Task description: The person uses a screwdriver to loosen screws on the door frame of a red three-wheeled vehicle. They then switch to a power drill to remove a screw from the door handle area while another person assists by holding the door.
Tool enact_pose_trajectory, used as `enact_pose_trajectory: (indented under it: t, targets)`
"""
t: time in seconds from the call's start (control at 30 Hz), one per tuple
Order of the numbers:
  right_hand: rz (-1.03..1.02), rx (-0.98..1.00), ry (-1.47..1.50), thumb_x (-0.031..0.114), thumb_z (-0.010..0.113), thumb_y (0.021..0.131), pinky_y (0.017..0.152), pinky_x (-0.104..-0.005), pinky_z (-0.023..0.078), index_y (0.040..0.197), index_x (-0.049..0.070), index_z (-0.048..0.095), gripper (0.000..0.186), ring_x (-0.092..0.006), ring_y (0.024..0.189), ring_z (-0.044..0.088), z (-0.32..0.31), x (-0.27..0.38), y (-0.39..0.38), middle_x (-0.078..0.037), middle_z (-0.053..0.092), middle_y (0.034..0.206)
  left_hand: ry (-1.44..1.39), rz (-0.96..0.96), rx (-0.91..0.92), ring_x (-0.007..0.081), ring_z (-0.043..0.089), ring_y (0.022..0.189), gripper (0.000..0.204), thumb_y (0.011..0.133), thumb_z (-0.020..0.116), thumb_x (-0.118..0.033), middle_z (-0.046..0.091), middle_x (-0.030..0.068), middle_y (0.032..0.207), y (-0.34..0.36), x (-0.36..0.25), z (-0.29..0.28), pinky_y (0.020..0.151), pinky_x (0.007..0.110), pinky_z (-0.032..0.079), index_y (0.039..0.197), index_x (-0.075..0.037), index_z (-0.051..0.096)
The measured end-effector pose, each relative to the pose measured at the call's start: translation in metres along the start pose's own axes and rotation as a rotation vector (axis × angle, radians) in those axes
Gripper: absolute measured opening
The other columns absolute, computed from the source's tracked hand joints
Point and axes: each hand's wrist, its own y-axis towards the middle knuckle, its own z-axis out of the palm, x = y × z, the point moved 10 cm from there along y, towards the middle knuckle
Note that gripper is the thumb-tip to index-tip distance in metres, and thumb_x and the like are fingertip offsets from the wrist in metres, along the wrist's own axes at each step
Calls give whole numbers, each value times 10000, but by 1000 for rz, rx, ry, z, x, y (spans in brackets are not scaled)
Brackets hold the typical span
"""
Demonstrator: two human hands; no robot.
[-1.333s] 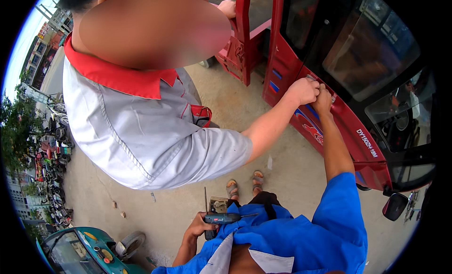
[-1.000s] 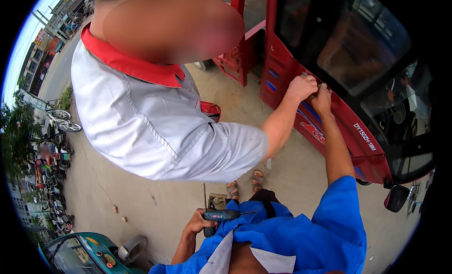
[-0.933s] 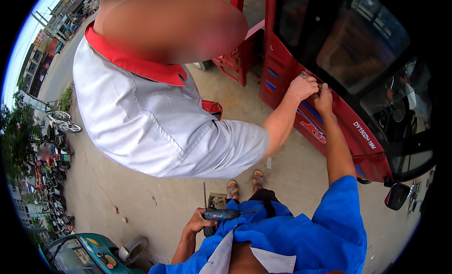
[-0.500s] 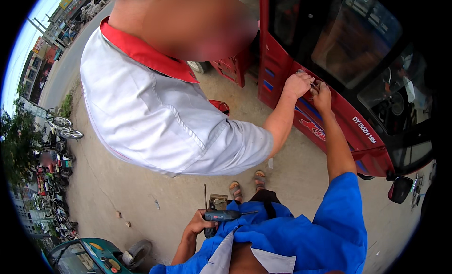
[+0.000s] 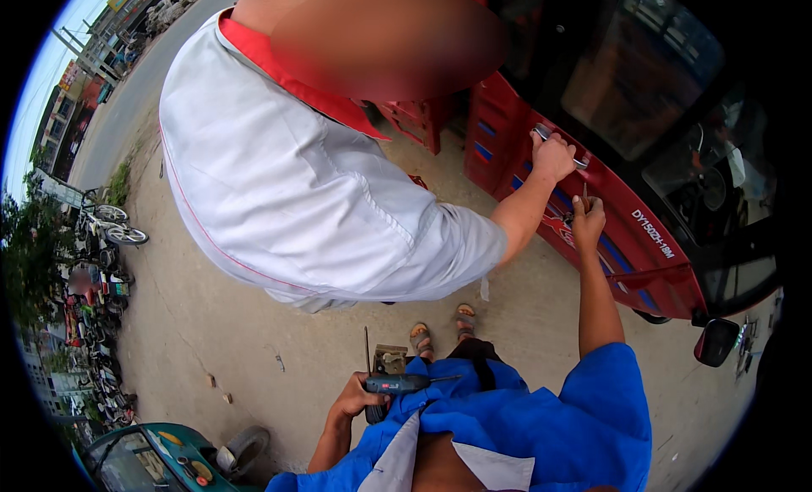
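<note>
Reaching far to the right, the right hand (image 5: pixel 587 220) is raised against the red vehicle panel (image 5: pixel 630 255), its fingers pinched together on a thin upright tool (image 5: pixel 584 196) whose kind is too small to make out. Just above it, touching the same panel, a co-worker's hand (image 5: pixel 553 156) is closed around a silvery metal piece (image 5: pixel 541 134) at the lower edge of the dark window (image 5: pixel 643 77). That co-worker, in a white shirt with a red collar (image 5: pixel 313 196), leans in from the far left and fills the upper middle of the view, forearm stretched toward the panel.

Near the lower edge, the left hand (image 5: pixel 355 399) is wrapped tight around the grip of a power drill (image 5: pixel 397 384), held close to the body over the blue work shirt (image 5: pixel 541 424). The drill lies roughly level, its thin bit pointing right.

Beyond the drill, 2 sandalled feet (image 5: pixel 440 327) stand on the dusty concrete ground (image 5: pixel 220 323). Right of the right arm, a black side mirror (image 5: pixel 715 342) hangs off the vehicle's lower corner. At the near left corner sits the top of a green vehicle (image 5: pixel 152 458). Far left, bicycles and motorbikes (image 5: pixel 106 230) are parked in a row beside a road (image 5: pixel 127 103), well apart from both hands.
</note>
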Motion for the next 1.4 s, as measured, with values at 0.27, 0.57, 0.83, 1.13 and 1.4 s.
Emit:
enact_pose_trajectory:
  t: [0.27,0.57,0.83,1.13,1.4]
  targets:
    - [48,23,47,209,715,881,619,-353,473,868,-30,575,277,-177,632,548,-17,-8,-22,-111,601,694,70,17,33,152,659,688,289,668,781,-98,704,71,796,4,-10,1,675,297,533,918,22,700]
    - [52,121,76,200,700,904,620,-323,478,894,-18,562,258,-149,656,544,-9,11,-56,-84,603,716,42,1,44,156,665,696,308,664,782,-97,708,76,793,7,1,-4,690,302,535,935,22,698]
    - [177,172,199,163,702,895,606,-304,466,886,-18,552,235,-118,664,527,-14,0,-110,-61,598,716,37,27,56,158,665,688,314,656,782,-115,707,71,794,0,-5,-8,687,298,533,926,18,695]
    - [137,124,158,167,718,870,605,-286,434,851,-16,551,249,-103,661,479,-41,20,-152,-36,559,702,43,34,123,145,655,683,311,661,783,-98,699,62,785,-10,14,-26,679,281,526,934,18,690]
    - [146,121,231,176,715,882,631,-260,439,851,-8,541,255,-79,690,497,-66,20,-200,-10,563,735,84,33,177,137,652,680,310,671,786,-97,697,60,776,-28,26,-34,683,274,525,940,19,685]
